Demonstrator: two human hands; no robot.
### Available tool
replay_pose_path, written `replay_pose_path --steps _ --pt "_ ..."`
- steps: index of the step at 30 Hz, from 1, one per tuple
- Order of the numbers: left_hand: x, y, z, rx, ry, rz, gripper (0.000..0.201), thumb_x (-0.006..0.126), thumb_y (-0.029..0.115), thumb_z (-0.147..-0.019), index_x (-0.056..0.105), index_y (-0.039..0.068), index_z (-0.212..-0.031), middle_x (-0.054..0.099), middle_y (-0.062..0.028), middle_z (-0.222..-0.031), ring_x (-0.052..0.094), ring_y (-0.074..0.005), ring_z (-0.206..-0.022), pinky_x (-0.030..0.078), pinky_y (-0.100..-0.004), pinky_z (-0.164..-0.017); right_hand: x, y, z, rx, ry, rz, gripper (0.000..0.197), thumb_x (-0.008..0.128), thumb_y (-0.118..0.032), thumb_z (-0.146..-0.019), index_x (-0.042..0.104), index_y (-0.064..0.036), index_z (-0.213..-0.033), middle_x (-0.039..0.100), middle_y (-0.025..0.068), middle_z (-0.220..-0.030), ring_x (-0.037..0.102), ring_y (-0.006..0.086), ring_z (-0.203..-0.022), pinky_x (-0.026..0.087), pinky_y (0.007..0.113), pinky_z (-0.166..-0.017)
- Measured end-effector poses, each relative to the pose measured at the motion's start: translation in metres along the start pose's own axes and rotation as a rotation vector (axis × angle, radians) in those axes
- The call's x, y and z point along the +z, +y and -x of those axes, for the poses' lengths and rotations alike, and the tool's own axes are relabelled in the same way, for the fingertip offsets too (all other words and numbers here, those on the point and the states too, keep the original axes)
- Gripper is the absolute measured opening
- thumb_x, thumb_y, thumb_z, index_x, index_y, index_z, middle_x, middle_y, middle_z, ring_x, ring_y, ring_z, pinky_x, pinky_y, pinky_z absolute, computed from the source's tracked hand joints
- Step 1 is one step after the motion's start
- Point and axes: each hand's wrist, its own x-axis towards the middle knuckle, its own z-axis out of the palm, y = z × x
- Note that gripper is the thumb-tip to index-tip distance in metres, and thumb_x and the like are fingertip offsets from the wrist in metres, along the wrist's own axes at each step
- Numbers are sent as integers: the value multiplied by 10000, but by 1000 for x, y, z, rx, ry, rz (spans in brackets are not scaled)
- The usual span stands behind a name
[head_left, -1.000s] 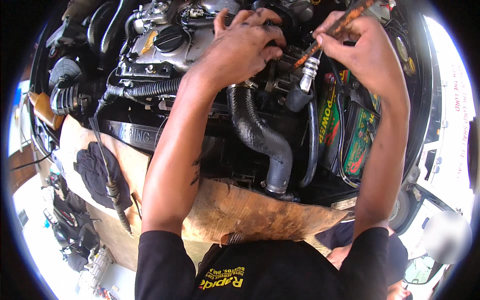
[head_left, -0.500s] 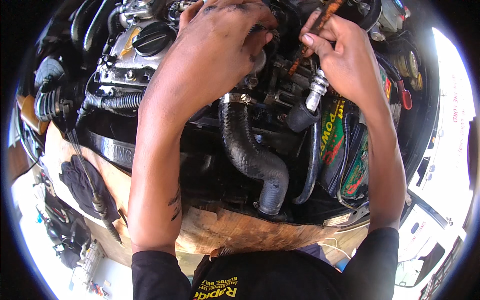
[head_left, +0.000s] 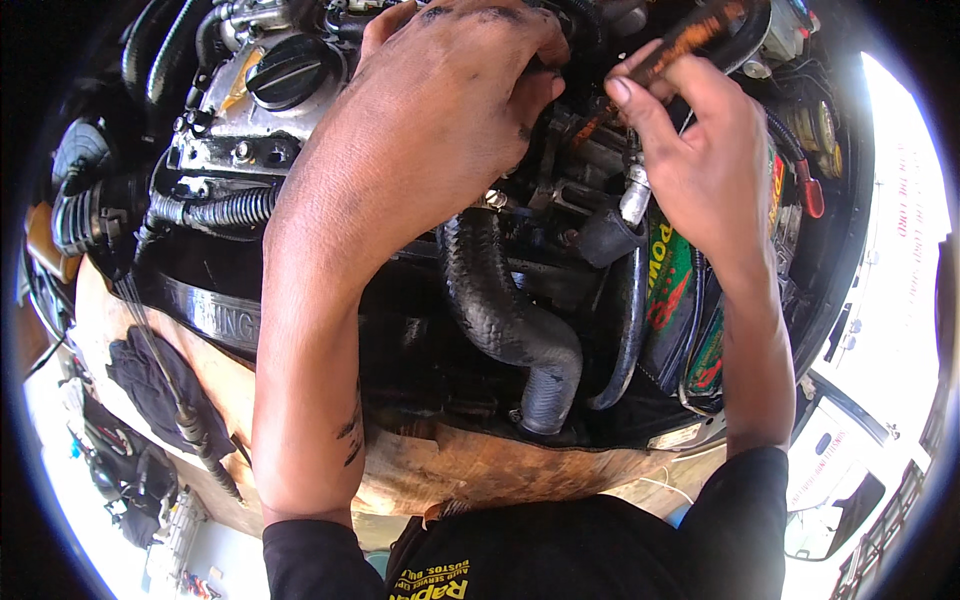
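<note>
Orange-handled screwdriver [head_left: 690, 38] pinched in right hand [head_left: 700, 160], left hand [head_left: 450, 110] closed over engine fitting (contents hidden); keep tip square, steady.

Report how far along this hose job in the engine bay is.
Done: the thick black ribbed rubber hose sits routed, a metal clamp at its top end. In hand: the left hand presses above that clamp; the right hand grips an orange-handled tool. Left: whether the clamp is tight cannot be seen.
</note>
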Motion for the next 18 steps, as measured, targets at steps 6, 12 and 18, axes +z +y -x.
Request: replay_pose_path --steps 6,12,18 --pt "4 -1 3 35 36 7 246 637 151 -1030 705 15 -1224 698 -155 -1238 632 -349 -1270 402 -499 -1159 -9 20 15 -442 31 136 87 764 -108 -951 768 -25 -978 756 88 -924 713 318 -888 507 434 -1034" --pt "-4 18 4 9 8 -22 247 628 136 -1037 707 8 -1233 699 -165 -1262 631 -354 -1280 404 -490 -1163 -1 28 21 -361 62 217 60 749 -59 -953 744 -12 -989 767 81 -925 712 287 -917 487 425 -1052" --pt "-11 17 3 -15 -41 34 254 622 141 -1042 700 3 -1241 696 -174 -1259 630 -359 -1283 400 -495 -1168 2 20 -3 -102 -98 -86 121 739 40 -938 686 22 -1045 792 115 -958 718 180 -858 499 300 -919"
